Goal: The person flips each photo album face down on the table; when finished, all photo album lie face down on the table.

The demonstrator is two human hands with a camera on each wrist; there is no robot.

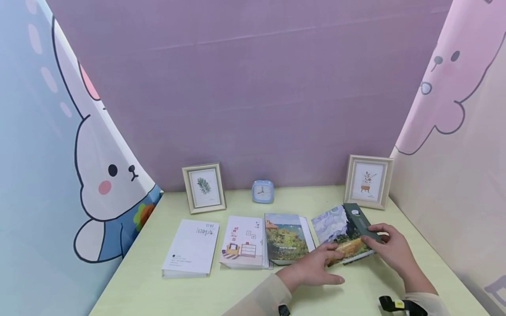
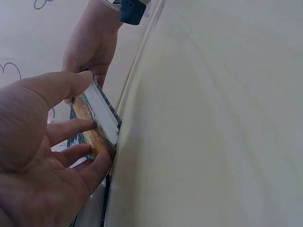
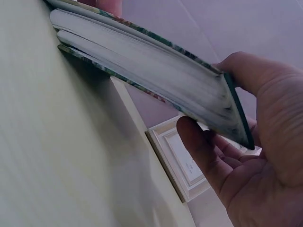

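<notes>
While right fingers (image 1: 383,228) grip the album (image 1: 333,224) lower right in head view, extended left fingers (image 1: 331,254) touching it, right-wrist view better shows pages (image 3: 142,66).

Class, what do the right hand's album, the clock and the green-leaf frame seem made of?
Album: probably smooth printed card; pale pages, likely paper, show at its edge. Clock: likely smooth blue plastic, given its rounded, moulded-looking case. Green-leaf frame: pale painted wood or plastic; its stepped border leaves that open.
</notes>
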